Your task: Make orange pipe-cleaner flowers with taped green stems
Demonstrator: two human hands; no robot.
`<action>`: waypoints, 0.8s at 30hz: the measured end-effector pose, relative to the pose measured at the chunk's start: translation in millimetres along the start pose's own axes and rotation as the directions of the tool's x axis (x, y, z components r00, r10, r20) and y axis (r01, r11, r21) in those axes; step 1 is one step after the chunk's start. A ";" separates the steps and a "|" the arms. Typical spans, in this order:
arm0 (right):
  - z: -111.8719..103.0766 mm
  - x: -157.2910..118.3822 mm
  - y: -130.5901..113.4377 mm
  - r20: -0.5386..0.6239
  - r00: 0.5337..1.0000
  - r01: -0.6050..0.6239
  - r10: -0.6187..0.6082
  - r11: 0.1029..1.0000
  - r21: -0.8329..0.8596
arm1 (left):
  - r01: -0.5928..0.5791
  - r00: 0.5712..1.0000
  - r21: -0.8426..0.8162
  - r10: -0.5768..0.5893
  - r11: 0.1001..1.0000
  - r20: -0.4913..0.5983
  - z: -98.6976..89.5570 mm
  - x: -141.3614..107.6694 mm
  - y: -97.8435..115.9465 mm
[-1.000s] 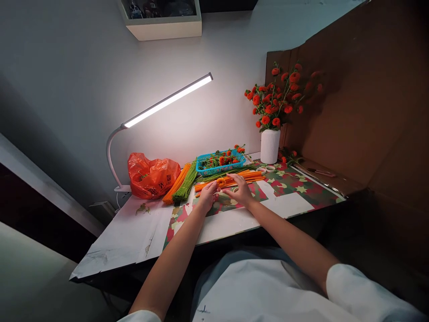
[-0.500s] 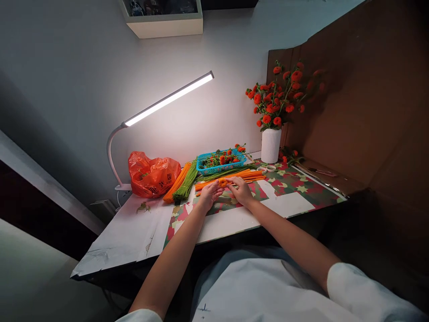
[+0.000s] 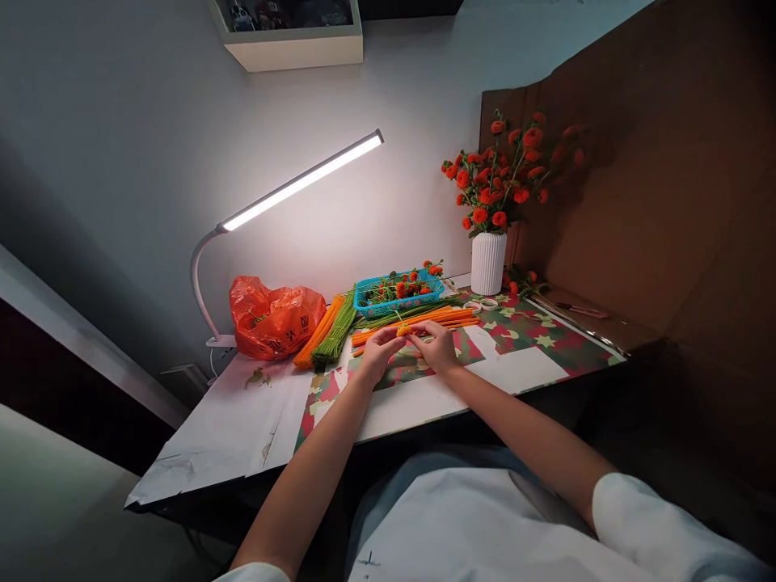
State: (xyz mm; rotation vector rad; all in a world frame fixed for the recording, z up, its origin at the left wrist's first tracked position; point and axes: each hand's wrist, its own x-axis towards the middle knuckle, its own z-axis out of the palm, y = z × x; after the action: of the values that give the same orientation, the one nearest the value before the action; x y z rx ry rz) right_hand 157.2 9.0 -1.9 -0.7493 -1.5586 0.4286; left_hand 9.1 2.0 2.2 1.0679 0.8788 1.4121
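Note:
Between the fingertips of both hands is a small orange pipe-cleaner flower (image 3: 404, 330), with a short thin stem pointing up from it. My left hand (image 3: 381, 352) pinches it from the left, and my right hand (image 3: 435, 346) grips it from the right. Just behind my hands lie loose orange pipe cleaners (image 3: 452, 317) on the patterned table cover. Farther left are a green pipe-cleaner bundle (image 3: 337, 335) and an orange bundle (image 3: 319, 331). A blue basket (image 3: 388, 307) behind them holds green stems and orange flowers.
A white ribbed vase (image 3: 488, 265) with many orange flowers stands at the back right, near rolls of tape (image 3: 482, 305). At the left are a red plastic bag (image 3: 276, 319) and a lit lamp (image 3: 303, 179). A cardboard panel (image 3: 636, 202) rises on the right.
The orange flower has turned in my fingers, and its thin stem now points upward. My left fingers have closed in on it; both hands stay in nearly the same place.

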 end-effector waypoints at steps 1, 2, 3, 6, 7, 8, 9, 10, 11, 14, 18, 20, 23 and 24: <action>0.3 -0.5 0.6 0.005 1.000 0.016 -0.016 1.000 -0.009 | -0.019 1.000 0.018 0.019 1.000 -0.003 0.1 -0.3 -0.3; 0.6 -1.0 1.5 0.010 0.999 0.034 -0.034 0.999 -0.020 | -0.039 0.999 0.038 0.040 0.998 -0.009 0.3 -0.6 -0.4; 0.9 -1.4 2.7 0.013 0.999 0.053 -0.052 0.998 -0.031 | -0.062 0.998 0.061 0.063 0.996 -0.015 0.5 -0.9 -0.4; 2.3 -2.4 6.3 0.033 0.993 0.115 -0.113 0.991 -0.070 | -0.127 0.990 0.142 0.133 0.982 -0.038 0.5 -1.8 -0.5; 2.6 -2.5 7.3 0.043 0.991 0.130 -0.127 0.988 -0.084 | -0.144 0.987 0.169 0.154 0.975 -0.048 0.1 -2.0 -0.6; 2.8 -2.6 8.1 0.057 0.989 0.143 -0.138 0.985 -0.099 | -0.160 0.983 0.196 0.174 0.968 -0.054 -0.4 -2.1 -0.9; 2.8 -2.7 8.6 0.075 0.987 0.152 -0.144 0.982 -0.112 | -0.175 0.980 0.221 0.192 0.959 -0.057 -1.1 -2.1 -1.3; 2.6 -2.7 9.0 0.092 0.985 0.157 -0.146 0.980 -0.125 | -0.190 0.976 0.246 0.210 0.950 -0.056 -1.9 -2.0 -1.7; 2.3 -2.6 9.1 0.108 0.983 0.159 -0.145 0.978 -0.134 | -0.204 0.973 0.269 0.225 0.941 -0.051 -2.8 -1.9 -2.0; 0.5 -2.6 9.3 0.142 0.981 0.149 -0.130 0.981 -0.128 | -0.232 0.968 0.316 0.251 0.920 -0.021 -5.5 -1.5 -3.0; -2.1 -2.6 10.1 0.167 0.980 0.122 -0.106 0.989 -0.085 | -0.222 0.974 0.318 0.228 0.922 0.018 -7.6 -1.5 -3.9; -3.1 -2.8 10.7 0.184 0.978 0.115 -0.100 0.990 -0.075 | -0.208 0.977 0.299 0.211 0.931 0.024 -7.5 -1.6 -4.3; -3.5 -3.0 10.6 0.201 0.976 0.104 -0.088 0.992 -0.069 | -0.189 0.981 0.273 0.190 0.943 0.024 -5.7 -2.0 -4.0; -3.3 -3.1 10.1 0.200 0.976 0.097 -0.082 0.993 -0.064 | -0.182 0.983 0.265 0.182 0.947 0.022 -4.7 -2.2 -3.5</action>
State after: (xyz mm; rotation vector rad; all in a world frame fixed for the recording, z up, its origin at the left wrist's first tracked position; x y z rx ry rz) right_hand 162.5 13.6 -10.5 -0.7058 -1.7956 0.3899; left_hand 5.7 0.5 -2.9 1.3801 1.0132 1.4749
